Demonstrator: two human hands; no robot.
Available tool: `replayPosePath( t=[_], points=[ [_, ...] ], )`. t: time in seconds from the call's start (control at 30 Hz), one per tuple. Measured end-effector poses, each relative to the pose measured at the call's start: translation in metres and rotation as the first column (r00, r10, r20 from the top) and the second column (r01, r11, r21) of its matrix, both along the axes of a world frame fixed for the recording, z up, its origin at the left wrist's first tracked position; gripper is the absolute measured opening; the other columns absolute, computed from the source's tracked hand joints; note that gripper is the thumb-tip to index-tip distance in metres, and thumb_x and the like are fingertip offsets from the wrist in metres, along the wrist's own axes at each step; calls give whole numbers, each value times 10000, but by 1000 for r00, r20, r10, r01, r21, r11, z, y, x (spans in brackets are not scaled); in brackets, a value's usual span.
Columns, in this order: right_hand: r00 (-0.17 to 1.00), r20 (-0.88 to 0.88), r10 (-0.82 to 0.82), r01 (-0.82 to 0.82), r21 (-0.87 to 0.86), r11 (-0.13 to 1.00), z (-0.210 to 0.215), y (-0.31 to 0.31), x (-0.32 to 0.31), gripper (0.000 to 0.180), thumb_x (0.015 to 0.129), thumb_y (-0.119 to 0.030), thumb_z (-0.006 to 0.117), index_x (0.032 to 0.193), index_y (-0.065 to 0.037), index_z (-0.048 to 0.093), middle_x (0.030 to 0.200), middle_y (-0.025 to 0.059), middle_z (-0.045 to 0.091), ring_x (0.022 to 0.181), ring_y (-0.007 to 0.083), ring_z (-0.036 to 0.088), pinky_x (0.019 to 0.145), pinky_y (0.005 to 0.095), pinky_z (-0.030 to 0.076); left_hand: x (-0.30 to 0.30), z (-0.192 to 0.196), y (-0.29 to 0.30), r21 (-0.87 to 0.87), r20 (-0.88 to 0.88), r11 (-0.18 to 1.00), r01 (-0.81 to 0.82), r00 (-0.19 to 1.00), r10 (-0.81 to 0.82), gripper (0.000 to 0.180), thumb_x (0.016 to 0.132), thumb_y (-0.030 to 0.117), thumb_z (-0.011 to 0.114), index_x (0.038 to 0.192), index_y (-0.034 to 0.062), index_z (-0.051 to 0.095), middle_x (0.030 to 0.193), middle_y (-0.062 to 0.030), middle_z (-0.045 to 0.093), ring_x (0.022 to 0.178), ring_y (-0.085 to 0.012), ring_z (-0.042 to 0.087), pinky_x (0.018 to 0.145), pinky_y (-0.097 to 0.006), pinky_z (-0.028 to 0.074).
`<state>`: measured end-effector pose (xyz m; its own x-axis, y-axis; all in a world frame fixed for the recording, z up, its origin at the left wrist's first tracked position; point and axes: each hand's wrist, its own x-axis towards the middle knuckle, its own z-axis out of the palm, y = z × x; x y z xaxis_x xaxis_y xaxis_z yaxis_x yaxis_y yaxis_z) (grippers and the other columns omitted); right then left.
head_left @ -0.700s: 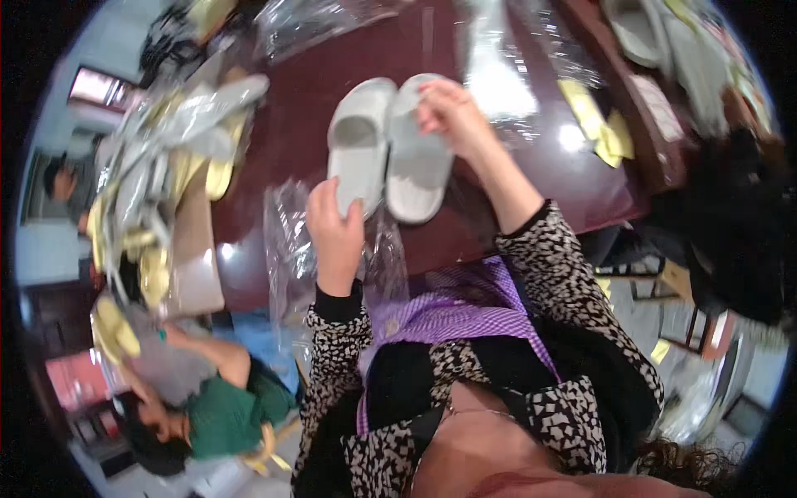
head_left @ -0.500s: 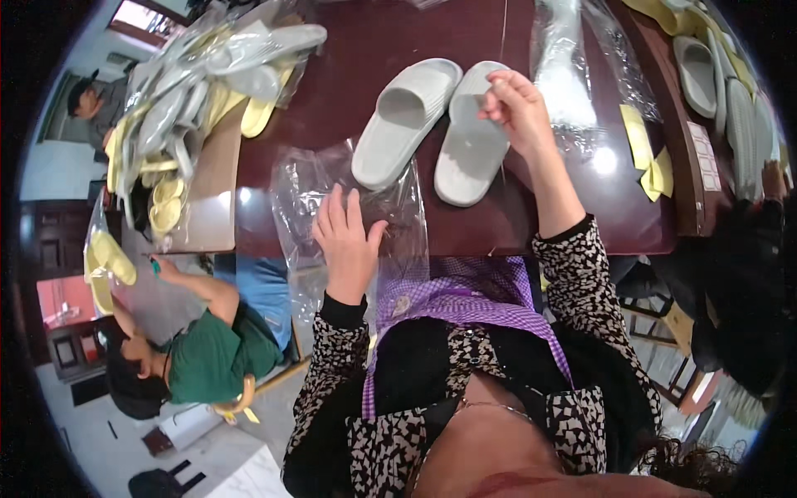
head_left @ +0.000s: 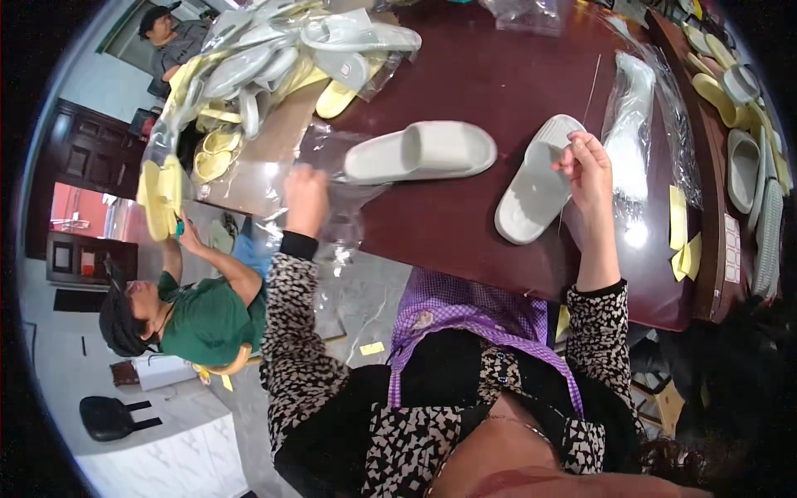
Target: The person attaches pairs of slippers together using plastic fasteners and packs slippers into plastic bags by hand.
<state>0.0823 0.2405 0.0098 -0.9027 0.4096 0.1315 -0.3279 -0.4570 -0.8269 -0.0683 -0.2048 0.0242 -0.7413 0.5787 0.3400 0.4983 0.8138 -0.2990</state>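
Observation:
Two pale grey slide slippers lie on the dark red table (head_left: pixel 465 66). The left slipper (head_left: pixel 452 149) lies nearly crosswise; the right slipper (head_left: pixel 531 187) slants upward to the right. My left hand (head_left: pixel 307 199), slightly blurred, is closed on a clear plastic bag (head_left: pixel 336 228) at the table's left edge. Part of this bag reaches beneath the left slipper's toe-side or heel end; which end I cannot tell. My right hand (head_left: pixel 588 170) is over the upper part of the right slipper, fingers pinched together. Whatever they may hold is too small to make out.
Bagged grey and yellow slippers (head_left: pixel 257 66) are heaped at the far left. A stack of clear plastic bags (head_left: pixel 633 124) and yellow strips (head_left: pixel 681 232) lie at right. More slippers (head_left: pixel 743 170) stand beyond a wooden ledge. A co-worker in green (head_left: pixel 212 324) sits at left.
My left hand has closed and moved left with the plastic bag. The left slipper has turned crosswise. The view has shifted, and my right hand stays over the right slipper.

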Motion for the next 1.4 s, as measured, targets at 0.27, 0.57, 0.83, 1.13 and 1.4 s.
replayPosePath(
  t=[0.27,0.57,0.83,1.13,1.4],
  points=[
    [999,43,4,-4,-8,1000,2,3,11,112,929,-83,468,933,-22,562,640,28,559,518,76,498,596,274,545,-20,115,4,280,-180,960,-1,982,54,86,813,100,544,823,32,595,823,-156,588,772,-330,590,658,-410,460],
    [999,41,-22,21,25,999,-2,4,11,113,927,-127,491,937,-42,566,626,12,537,505,67,475,585,266,529,-45,157,65,591,-165,779,212,976,-140,153,867,170,539,891,36,609,738,-156,606,647,-271,603,605,-313,466],
    [998,66,-17,16,20,1000,2,3,14,116,930,-135,488,939,-45,561,623,12,535,505,68,476,586,266,529,-138,226,25,747,-216,640,181,976,-25,233,866,232,549,877,8,612,706,-85,629,549,-158,579,557,-294,459],
    [995,95,-30,26,42,999,2,-1,2,105,928,-103,471,936,-36,551,629,20,542,510,74,482,584,260,529,-193,311,27,681,-494,692,238,847,195,274,847,274,562,933,24,632,758,-90,649,634,-187,645,643,-319,479],
    [989,117,-90,85,54,995,4,-1,-7,110,913,-154,531,934,-49,553,589,4,508,488,79,456,574,272,506,-286,306,24,450,-529,892,47,819,224,254,826,141,491,1033,40,597,983,-196,618,908,-374,591,803,-435,455]
  ],
)
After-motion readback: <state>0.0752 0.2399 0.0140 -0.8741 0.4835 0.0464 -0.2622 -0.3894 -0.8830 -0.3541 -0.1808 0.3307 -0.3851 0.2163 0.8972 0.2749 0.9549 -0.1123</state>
